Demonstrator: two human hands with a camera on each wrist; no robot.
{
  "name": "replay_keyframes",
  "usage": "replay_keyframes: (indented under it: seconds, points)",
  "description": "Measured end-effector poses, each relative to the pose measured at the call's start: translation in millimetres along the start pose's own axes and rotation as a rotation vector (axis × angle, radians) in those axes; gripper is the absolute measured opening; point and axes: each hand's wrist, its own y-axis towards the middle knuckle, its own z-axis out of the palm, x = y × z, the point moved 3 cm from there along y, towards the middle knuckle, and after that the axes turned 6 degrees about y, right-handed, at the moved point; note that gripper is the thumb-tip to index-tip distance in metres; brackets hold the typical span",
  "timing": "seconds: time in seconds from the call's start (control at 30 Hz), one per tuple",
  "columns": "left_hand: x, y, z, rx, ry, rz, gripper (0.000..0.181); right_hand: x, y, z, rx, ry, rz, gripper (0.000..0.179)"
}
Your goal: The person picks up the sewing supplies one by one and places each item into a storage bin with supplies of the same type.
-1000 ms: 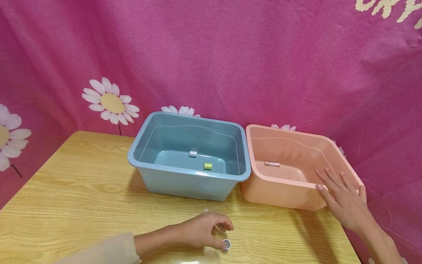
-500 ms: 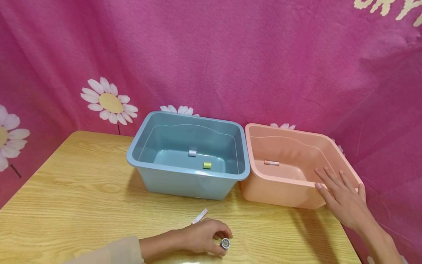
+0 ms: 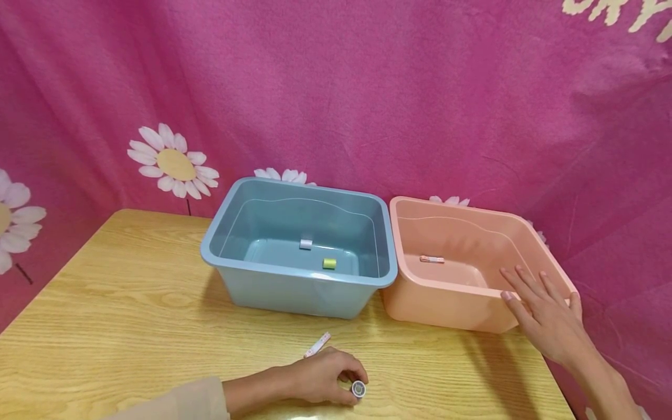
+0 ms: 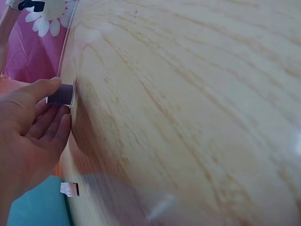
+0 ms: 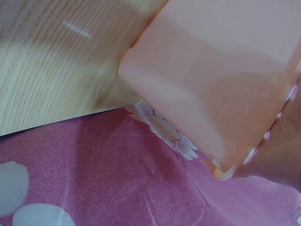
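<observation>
My left hand (image 3: 325,378) rests low on the wooden table (image 3: 131,303) and pinches a small purple-grey roll (image 3: 359,388) between thumb and fingers; the left wrist view shows the same roll (image 4: 60,94) at the fingertips. A thin pink strip (image 3: 318,345) lies on the table just behind that hand. My right hand (image 3: 543,312) lies with straight fingers on the near right rim of the peach bin (image 3: 446,303). Inside the peach bin is a small pink strip (image 3: 432,259). The blue bin (image 3: 294,291) holds a white roll (image 3: 306,244) and a yellow-green roll (image 3: 329,263).
The two bins stand side by side against a magenta cloth backdrop (image 3: 367,87) printed with daisies. The table's right edge runs just past the peach bin. In the right wrist view the peach bin's outer corner (image 5: 207,94) hangs over that edge.
My left hand drew back slightly toward me with the roll, uncovering the pink strip on the table. The right hand has stayed on the peach bin's rim.
</observation>
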Motion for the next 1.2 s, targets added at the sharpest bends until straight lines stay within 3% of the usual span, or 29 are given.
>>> replay_keyframes:
  seconds: [0.2,0.53,0.67,1.03,1.2]
  points:
    - [-1.4,0.6,-1.3,-0.012,0.018,0.024,0.017,0,0.1,0,-0.005,-0.003,-0.004,0.053]
    - [-9.4,5.3,-17.3,-0.072,0.062,-0.056,0.013,-2,0.0,0,-0.019,-0.007,-0.014,0.052]
    - [-16.2,5.6,-25.5,-0.099,0.020,-0.033,0.013,-2,-0.2,1,-0.025,-0.006,-0.018,0.052]
    - [-28.7,2.9,-50.0,-0.200,0.010,0.058,0.016,-2,-0.7,2,-0.022,-0.015,-0.015,0.052]
    - [-33.4,0.9,-60.0,-0.246,0.013,0.059,0.016,-1,-0.2,1,-0.024,-0.015,-0.019,0.052]
